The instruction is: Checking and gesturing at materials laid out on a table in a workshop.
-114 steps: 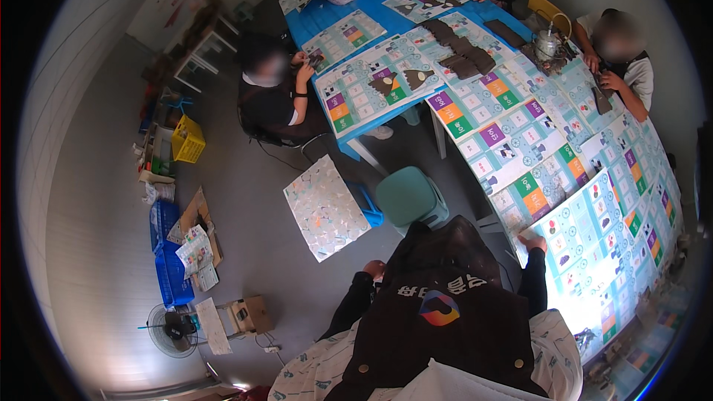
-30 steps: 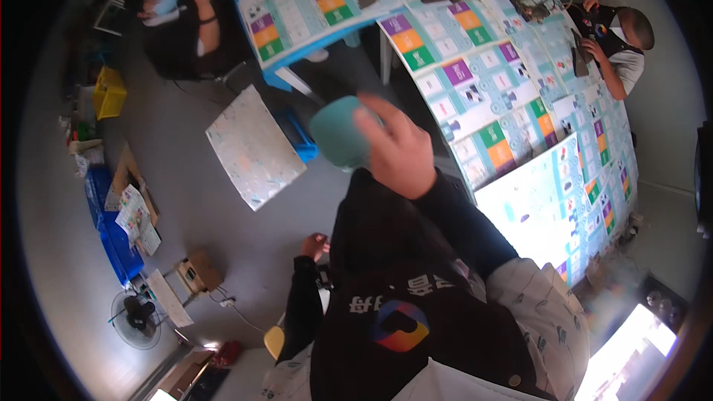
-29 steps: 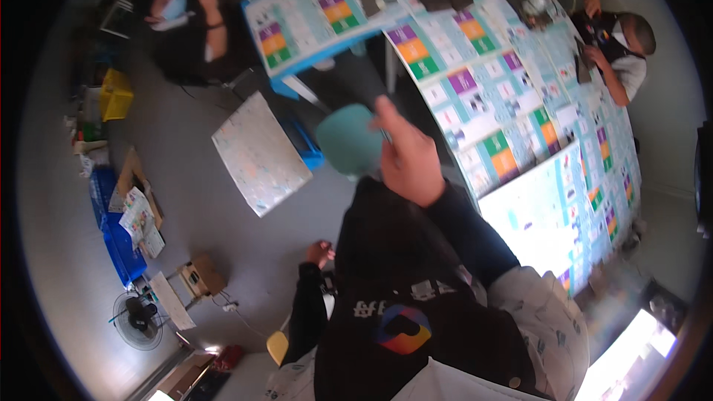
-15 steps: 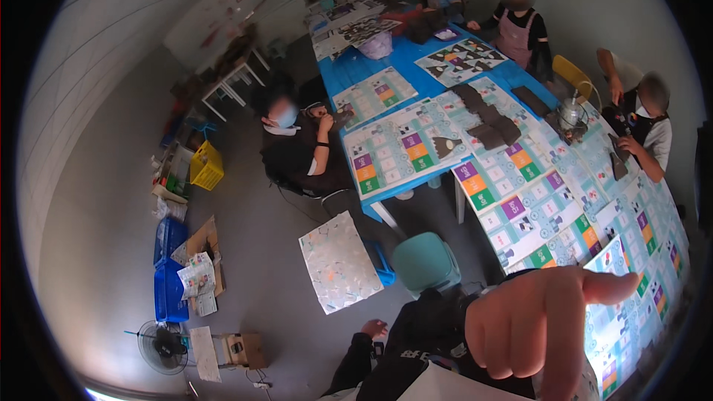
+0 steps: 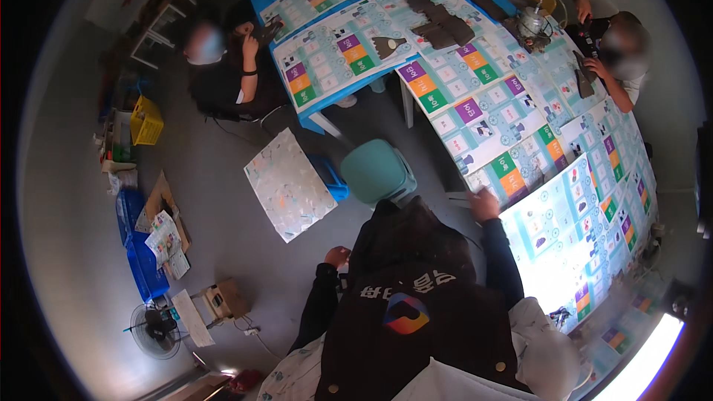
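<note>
My left hand hangs low beside the dark apron I wear, over the grey floor. Its fingers are loosely bent and apart, holding nothing visible. Out to the right, my right hand is beside the near-left edge of the table covering, which is printed with coloured blocks. Its fingers look loosely spread and small in the picture, and nothing shows in them. I cannot tell whether it touches the edge. A teal stool stands just ahead of me, between the two hands.
A low stand with a patterned top is left of the stool. Dark fabric pieces lie on the far table. One person sits at left, another works at right near a metal pot. Blue crates and a fan stand at left.
My right hand has dropped from close in front of the view to beside the table edge. The view has tilted downward, showing more of my apron. My left arm still hangs at my side.
</note>
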### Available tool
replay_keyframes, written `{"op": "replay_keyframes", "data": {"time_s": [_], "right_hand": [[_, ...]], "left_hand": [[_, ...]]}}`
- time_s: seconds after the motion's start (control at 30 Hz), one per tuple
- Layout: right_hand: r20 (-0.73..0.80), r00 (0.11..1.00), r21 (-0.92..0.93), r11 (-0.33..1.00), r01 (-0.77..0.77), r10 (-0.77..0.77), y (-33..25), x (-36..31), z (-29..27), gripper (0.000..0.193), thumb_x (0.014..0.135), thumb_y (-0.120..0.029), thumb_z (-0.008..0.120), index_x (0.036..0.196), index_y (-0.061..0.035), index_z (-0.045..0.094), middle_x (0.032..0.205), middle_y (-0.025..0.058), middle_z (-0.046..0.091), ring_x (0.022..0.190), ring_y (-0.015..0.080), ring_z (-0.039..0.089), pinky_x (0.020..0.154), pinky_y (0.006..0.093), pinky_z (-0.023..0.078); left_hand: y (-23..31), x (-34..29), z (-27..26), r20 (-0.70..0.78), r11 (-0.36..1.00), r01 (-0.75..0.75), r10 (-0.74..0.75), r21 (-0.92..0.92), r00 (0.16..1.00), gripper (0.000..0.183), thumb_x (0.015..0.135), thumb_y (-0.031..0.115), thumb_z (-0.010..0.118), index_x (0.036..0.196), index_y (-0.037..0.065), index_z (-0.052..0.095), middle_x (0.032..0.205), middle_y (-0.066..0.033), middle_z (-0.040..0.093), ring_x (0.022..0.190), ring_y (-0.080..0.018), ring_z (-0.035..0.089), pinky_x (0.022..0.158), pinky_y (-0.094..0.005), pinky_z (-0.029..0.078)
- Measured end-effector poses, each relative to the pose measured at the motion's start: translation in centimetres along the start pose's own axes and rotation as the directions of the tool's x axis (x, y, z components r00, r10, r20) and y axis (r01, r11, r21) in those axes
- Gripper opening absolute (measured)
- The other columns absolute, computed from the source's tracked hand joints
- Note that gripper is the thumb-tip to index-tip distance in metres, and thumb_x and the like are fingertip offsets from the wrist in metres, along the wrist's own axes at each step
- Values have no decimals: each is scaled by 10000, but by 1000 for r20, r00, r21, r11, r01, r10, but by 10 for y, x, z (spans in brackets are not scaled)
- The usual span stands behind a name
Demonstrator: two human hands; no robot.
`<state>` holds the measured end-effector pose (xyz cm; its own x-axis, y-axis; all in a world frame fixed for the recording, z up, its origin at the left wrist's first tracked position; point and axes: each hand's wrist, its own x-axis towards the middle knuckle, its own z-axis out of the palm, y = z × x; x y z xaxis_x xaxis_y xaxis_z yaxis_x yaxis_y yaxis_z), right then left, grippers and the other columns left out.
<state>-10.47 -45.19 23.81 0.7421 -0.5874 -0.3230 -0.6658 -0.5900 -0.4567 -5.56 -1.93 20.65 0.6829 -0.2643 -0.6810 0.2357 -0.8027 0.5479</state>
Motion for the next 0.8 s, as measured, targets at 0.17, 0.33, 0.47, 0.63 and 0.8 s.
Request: {"op": "replay_keyframes", "data": {"time_s": [0.17,0.33,0.47,0.63,0.8], "right_hand": [[-79,840,-101,834,-543,537,126,-36,-9,668,618,-513,514,957,59,456,955,208,494,915,284,474,772,344,372],[-56,809,-146,796,-587,586,132,-47,-7,628,628,-467,528,958,61,451,937,199,505,900,296,477,767,349,375],[-45,972,-108,966,-234,230,95,-35,-23,541,630,-288,570,1049,3,389,982,235,461,919,345,447,795,383,347],[-440,720,-146,833,533,-537,-167,-69,-159,614,576,68,483,1120,-205,401,1186,222,263,550,207,529,467,267,430],[-722,62,-234,327,916,-689,-266,-76,-202,544,546,104,473,982,-218,530,1126,199,368,477,106,467,423,207,401]], "left_hand": [[-23,-8,18,108,998,55,-58,31,992,190,732,121,394,726,-24,518,608,-69,528,528,-138,504,486,-250,406],[-69,13,29,343,758,-399,244,516,907,166,740,115,399,670,-2,494,589,-59,521,528,-146,517,492,-256,417],[-45,33,19,138,987,-145,134,72,981,160,738,137,425,741,10,523,606,-59,534,538,-151,532,500,-262,431],[-36,64,1,135,938,-289,267,191,954,180,706,78,433,829,-13,527,738,-118,538,601,-190,569,528,-267,467],[-11,63,-1,57,963,-260,257,67,965,169,699,43,422,821,-7,528,735,-126,530,622,-196,562,540,-267,465]]}}
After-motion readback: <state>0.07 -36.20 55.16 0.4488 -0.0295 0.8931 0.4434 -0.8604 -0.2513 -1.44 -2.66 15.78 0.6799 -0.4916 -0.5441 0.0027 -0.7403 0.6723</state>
